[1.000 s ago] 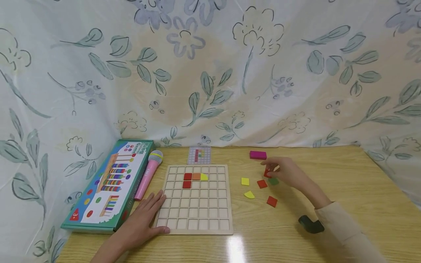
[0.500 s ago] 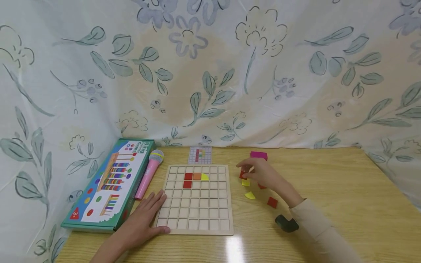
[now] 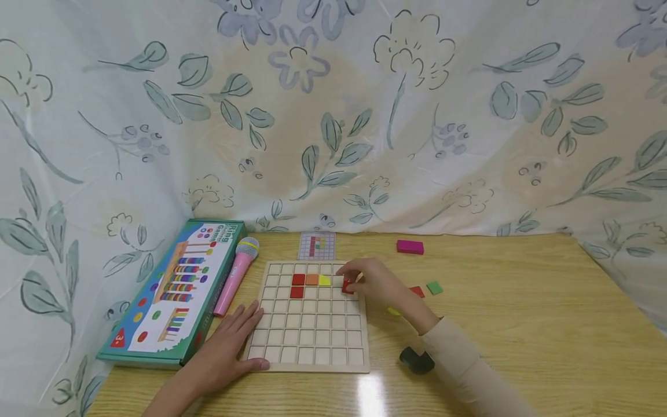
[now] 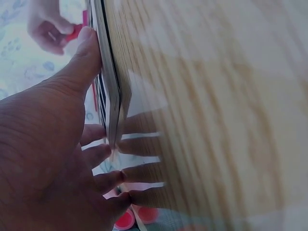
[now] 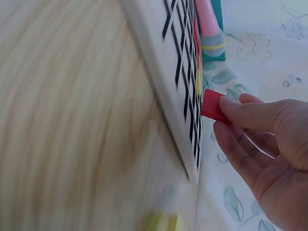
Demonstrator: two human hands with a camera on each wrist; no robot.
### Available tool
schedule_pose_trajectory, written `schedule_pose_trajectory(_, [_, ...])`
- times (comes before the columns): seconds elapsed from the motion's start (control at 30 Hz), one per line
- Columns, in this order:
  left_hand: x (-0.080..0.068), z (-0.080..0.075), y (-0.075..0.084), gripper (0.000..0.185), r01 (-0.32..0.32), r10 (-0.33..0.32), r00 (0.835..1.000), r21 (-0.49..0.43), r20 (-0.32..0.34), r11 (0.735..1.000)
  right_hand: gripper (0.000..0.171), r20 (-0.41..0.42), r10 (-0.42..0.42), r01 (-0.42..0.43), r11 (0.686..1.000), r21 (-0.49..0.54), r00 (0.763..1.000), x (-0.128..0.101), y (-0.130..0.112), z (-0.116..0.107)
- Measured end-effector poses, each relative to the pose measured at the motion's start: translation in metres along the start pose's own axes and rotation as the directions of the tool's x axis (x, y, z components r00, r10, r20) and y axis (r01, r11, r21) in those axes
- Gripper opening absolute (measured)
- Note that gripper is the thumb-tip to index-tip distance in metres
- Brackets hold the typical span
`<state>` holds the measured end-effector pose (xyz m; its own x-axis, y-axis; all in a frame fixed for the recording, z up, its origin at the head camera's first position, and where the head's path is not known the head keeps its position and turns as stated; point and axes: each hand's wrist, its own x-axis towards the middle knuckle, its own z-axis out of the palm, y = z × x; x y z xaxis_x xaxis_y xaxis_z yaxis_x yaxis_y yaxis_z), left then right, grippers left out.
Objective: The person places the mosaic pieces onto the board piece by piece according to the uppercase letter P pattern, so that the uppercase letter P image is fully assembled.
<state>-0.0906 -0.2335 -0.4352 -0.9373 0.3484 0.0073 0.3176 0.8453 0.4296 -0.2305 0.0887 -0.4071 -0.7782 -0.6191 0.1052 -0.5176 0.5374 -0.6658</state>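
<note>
A wooden grid board (image 3: pixel 310 341) lies on the table with two red tiles (image 3: pixel 297 285), an orange tile (image 3: pixel 311 280) and a yellow piece (image 3: pixel 324 281) in its upper rows. My right hand (image 3: pixel 365 281) hovers over the board's upper right cells and pinches a red square tile (image 3: pixel 348 286), also plain in the right wrist view as the red tile (image 5: pixel 212 107) between thumb and fingers. My left hand (image 3: pixel 229 341) lies flat with straight fingers on the board's lower left corner; the left wrist view shows its thumb (image 4: pixel 79 62) against the board edge (image 4: pixel 111 86).
Loose tiles lie right of the board: a red one (image 3: pixel 416 291), a green one (image 3: pixel 434 287), and a yellow piece mostly behind my wrist. A magenta block (image 3: pixel 409 247), a pattern card (image 3: pixel 316 245), a pink toy microphone (image 3: pixel 237 273) and a game box (image 3: pixel 174 289) sit around. Floral cloth backs the table.
My right hand has carried a red tile left from the loose pile to above the board's upper right cells. The left hand stays put on the board.
</note>
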Motion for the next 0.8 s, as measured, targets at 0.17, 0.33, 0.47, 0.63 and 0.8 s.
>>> schedule_pose_trajectory(0.17, [0.000,0.001,0.001,0.098,-0.005,0.005,1.000,-0.004,-0.005,1.000,0.029,0.028,-0.043,0.042,0.998,0.051,0.999,0.012,-0.014,0.014])
schedule_pose_trajectory(0.33, [0.000,0.001,0.000,0.097,-0.005,0.005,1.000,0.000,-0.014,1.000,0.030,0.053,-0.074,0.069,0.993,0.092,0.996,0.031,-0.029,0.028])
schedule_pose_trajectory(0.47, [-0.001,0.001,-0.001,0.096,-0.008,0.008,1.000,0.003,-0.030,1.000,0.028,0.084,-0.085,0.074,0.989,0.128,0.993,0.043,-0.042,0.040])
schedule_pose_trajectory(0.63, [0.000,0.002,-0.001,0.095,-0.013,0.013,0.999,0.008,-0.038,1.000,0.028,0.123,-0.078,0.062,0.990,0.126,0.989,0.050,-0.051,0.054])
schedule_pose_trajectory(0.8, [0.000,0.001,0.001,0.095,-0.013,0.013,0.999,0.006,-0.034,1.000,0.028,0.132,-0.093,0.079,0.991,0.105,0.987,0.052,-0.055,0.063])
